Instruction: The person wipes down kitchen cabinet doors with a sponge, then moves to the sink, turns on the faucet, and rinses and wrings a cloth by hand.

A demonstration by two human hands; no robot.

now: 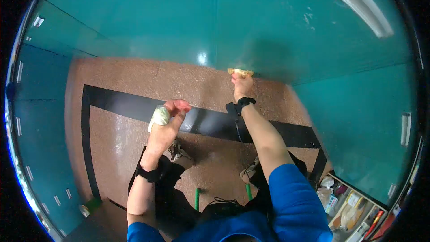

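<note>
My left hand [171,121] is raised left of centre, its fingers curved and a small gap between them and the thumb. Nothing shows in that gap. A pale greenish-white wad [160,115] rests against the outer side of this hand; how it is held there is not clear. Farther forward, my right hand [242,85] pinches a crumpled yellowish-white piece [240,72] by the base of the teal panel. Both wrists wear black bands.
Teal panels [179,18] stand ahead and on both sides, with white handles. Black tape [201,121] crosses the brown floor [116,130]. My shoes are below. An open drawer [347,204] with bags and packets is at the lower right, and green bars [197,199] are near my legs.
</note>
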